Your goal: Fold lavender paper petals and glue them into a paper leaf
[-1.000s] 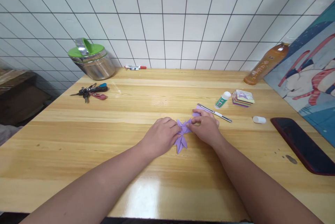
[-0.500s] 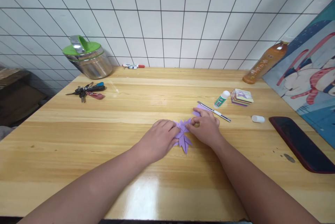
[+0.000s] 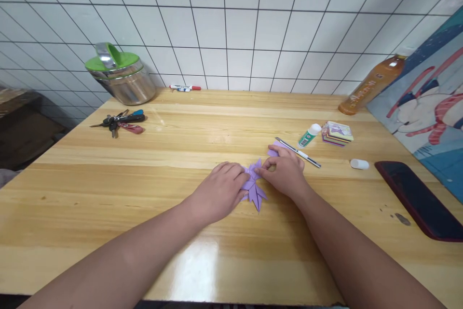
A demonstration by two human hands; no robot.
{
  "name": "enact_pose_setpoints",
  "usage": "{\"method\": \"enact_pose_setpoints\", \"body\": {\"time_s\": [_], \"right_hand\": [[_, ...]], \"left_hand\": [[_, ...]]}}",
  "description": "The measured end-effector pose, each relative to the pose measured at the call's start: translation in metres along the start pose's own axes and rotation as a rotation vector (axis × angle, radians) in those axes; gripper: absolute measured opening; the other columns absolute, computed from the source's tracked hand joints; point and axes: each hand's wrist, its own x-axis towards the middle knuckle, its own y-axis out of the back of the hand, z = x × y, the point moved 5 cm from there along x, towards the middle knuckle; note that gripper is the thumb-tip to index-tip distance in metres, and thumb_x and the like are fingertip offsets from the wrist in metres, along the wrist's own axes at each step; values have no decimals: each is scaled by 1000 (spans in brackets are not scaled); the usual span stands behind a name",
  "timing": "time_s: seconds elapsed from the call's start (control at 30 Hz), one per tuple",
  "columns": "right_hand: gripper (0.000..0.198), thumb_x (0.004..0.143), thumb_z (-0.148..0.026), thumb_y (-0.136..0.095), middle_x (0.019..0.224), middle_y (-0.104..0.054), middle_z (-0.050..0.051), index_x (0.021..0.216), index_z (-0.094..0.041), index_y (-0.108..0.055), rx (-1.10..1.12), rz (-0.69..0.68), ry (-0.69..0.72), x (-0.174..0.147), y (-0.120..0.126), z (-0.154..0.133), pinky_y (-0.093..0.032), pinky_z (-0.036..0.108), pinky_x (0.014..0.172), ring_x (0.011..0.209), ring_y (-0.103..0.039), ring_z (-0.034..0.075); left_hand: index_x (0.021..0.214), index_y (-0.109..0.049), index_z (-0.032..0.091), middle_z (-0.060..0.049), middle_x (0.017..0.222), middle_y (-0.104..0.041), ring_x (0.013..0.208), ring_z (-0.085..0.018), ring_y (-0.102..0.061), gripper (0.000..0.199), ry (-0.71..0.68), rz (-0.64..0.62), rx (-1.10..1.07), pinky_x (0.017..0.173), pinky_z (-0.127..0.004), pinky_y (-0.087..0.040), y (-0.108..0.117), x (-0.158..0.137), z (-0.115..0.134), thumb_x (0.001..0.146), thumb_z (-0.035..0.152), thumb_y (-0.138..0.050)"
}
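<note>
A purple folded-paper piece with several pointed petals (image 3: 256,194) lies on the wooden table between my hands. My left hand (image 3: 224,187) covers its left side, with thumb and fingers closed on the paper. From the right, my right hand (image 3: 285,170) pinches an upper right petal between thumb and index finger. Its other fingers stretch over a purple paper square (image 3: 274,151), partly hidden beneath them. A slim silver paper knife (image 3: 298,152) lies just beyond those fingers, across the square's edge. The petals under my left hand are hidden.
Past the knife stand a glue stick (image 3: 309,136) and a stack of coloured paper (image 3: 337,134). A white cap (image 3: 359,164) and a phone (image 3: 415,198) lie to the right. Farther off are a bottle (image 3: 374,85), a marker (image 3: 185,88), a steel pot (image 3: 132,85) and keys (image 3: 119,122).
The view has shifted slightly. My right thumb and index finger have moved a little inward on the petal, whose tip now points more upward. My left hand stays on the paper.
</note>
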Motion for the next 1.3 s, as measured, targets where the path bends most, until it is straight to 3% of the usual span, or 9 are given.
{"method": "enact_pose_setpoints", "body": {"time_s": [0.4,1.3], "right_hand": [[25,64,-51,-65,131,-49,-1,58,-27,-68,-27,-29,13,3,-1,-2,-20,52,95,120,-36,29],[20,66,-49,-67,132,-48,-3,62,-30,-69,-32,-91,80,7,-1,-2,-22,53,93,121,-37,28]], "left_hand": [[110,-53,19,-7,108,-55,109,-23,-48,26,-4,8,-21,94,-40,-39,-3,-1,0,86,29,-50],[111,-53,18,-8,110,-59,118,-23,-43,29,-36,19,22,103,-42,-33,-6,0,-4,85,31,-52]]}}
